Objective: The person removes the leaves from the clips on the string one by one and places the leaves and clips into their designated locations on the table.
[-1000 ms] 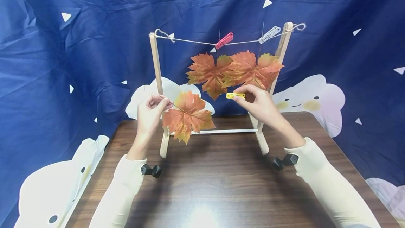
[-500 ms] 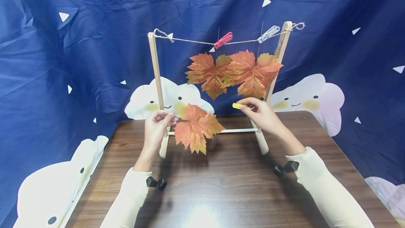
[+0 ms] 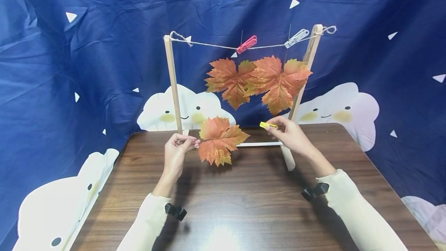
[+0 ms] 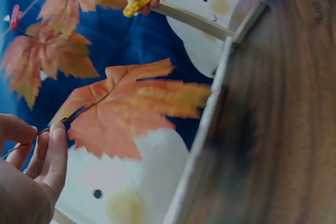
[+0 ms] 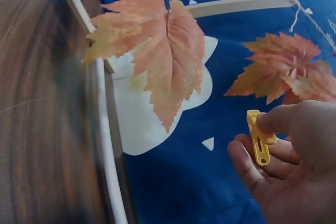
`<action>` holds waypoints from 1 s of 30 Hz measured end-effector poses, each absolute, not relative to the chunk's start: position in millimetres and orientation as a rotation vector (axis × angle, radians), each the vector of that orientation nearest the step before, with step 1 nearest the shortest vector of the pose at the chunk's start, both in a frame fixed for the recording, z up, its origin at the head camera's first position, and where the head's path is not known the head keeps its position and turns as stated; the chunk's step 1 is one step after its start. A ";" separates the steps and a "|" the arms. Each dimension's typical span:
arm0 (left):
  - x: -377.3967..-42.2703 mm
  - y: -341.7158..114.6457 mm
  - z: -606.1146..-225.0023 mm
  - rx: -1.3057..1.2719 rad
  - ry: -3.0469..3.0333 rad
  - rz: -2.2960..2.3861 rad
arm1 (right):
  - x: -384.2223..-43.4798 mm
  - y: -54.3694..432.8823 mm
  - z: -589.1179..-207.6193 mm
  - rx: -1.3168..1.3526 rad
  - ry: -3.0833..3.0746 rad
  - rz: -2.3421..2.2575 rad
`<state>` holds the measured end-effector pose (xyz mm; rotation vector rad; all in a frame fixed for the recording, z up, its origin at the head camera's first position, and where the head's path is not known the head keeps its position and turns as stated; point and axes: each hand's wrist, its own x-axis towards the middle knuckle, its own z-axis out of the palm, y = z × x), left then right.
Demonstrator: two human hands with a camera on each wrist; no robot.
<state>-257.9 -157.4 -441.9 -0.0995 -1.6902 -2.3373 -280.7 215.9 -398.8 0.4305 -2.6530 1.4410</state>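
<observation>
My left hand (image 3: 177,151) pinches the thin dark stem of an orange maple leaf (image 3: 220,141), which sticks out to the right in front of the rack. In the left wrist view the stem (image 4: 73,116) runs between thumb and fingertips. My right hand (image 3: 292,134) holds a yellow clothespin (image 3: 268,125) between thumb and fingers, well to the right of the leaf. Above, two more maple leaves hang from a string (image 3: 209,45): one leaf (image 3: 230,80) under a pink clothespin (image 3: 247,44), the other leaf (image 3: 278,82) under a white clothespin (image 3: 297,38).
The string is tied between the left post (image 3: 173,80) and right post (image 3: 310,57) of a wooden rack. A white crossbar (image 3: 259,144) joins the posts low down. The rack stands at the back of a brown wooden table (image 3: 237,193), before a blue curtain (image 3: 104,42).
Both hands have come down toward the table, the left also moving right with its leaf, the right carrying the yellow clothespin slightly right. The hanging leaves stay as they were.
</observation>
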 end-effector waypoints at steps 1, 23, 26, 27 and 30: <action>-257.5 -158.0 -445.4 -0.085 -1.685 -2.348 | -280.8 217.0 -401.2 0.425 -2.660 1.432; -241.9 -182.2 -504.4 0.125 -1.730 -2.450 | -289.1 241.2 -448.5 0.341 -2.731 1.173; -241.1 -185.9 -509.7 0.160 -1.786 -2.435 | -290.6 243.2 -455.3 0.327 -2.736 1.146; -241.0 -186.9 -510.7 0.175 -1.811 -2.425 | -291.1 243.5 -457.3 0.315 -2.740 1.135; -240.5 -189.5 -513.3 0.225 -1.894 -2.384 | -291.7 243.6 -462.5 0.301 -2.762 1.111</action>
